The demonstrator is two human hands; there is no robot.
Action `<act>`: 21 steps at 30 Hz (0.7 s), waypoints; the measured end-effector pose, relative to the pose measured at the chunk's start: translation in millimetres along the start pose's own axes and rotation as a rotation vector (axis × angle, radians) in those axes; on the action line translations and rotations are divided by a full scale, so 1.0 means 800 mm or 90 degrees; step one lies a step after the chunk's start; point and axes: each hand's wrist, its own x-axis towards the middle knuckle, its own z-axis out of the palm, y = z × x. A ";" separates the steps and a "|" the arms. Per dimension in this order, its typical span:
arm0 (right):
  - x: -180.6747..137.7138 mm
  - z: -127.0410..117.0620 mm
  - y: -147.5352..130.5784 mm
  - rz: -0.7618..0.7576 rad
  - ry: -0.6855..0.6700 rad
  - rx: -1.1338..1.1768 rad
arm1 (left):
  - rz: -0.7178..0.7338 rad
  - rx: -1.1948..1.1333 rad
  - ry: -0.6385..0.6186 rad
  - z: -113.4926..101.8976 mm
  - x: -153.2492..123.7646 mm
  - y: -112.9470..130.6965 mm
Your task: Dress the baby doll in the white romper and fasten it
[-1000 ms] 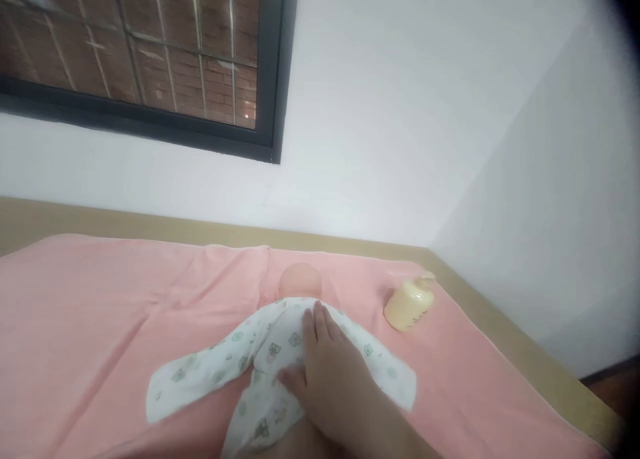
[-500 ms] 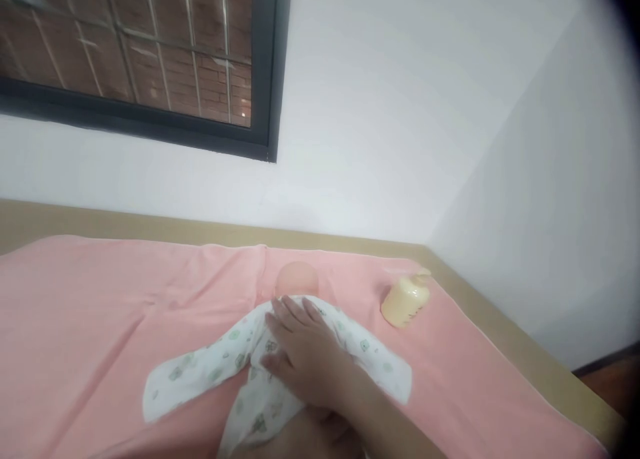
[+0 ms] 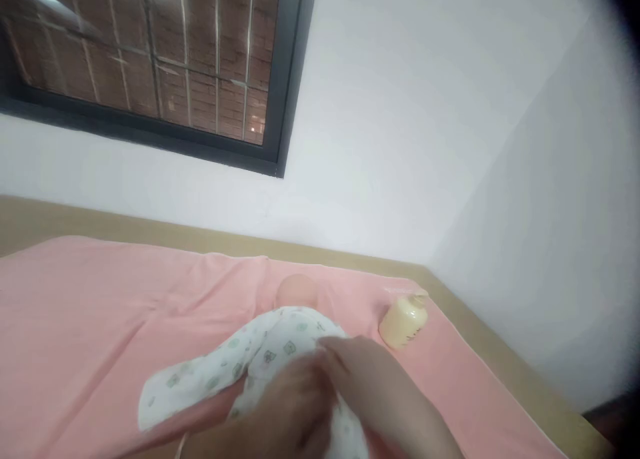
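Head view, from the left: pink towel spread over the desk. At its middle, baby doll in a white printed romper, long axis running near to far, head pointing away toward the wall, one sleeve flung out leftward. Left hand and right hand both down on the romper, blurred; grasping or merely resting, cannot tell. Further right, cream lotion bottle on its side. Half a second ago, only the right hand there, flat on the chest.
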 end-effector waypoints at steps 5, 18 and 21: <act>0.050 0.016 0.026 0.052 0.176 0.164 | -0.355 0.110 0.119 -0.027 0.040 -0.069; 0.072 0.081 0.003 0.003 0.124 -0.027 | -0.596 0.178 -0.114 -0.026 0.052 -0.104; 0.046 0.061 -0.011 -0.028 0.100 -0.059 | -0.543 0.257 -0.160 -0.027 0.050 -0.099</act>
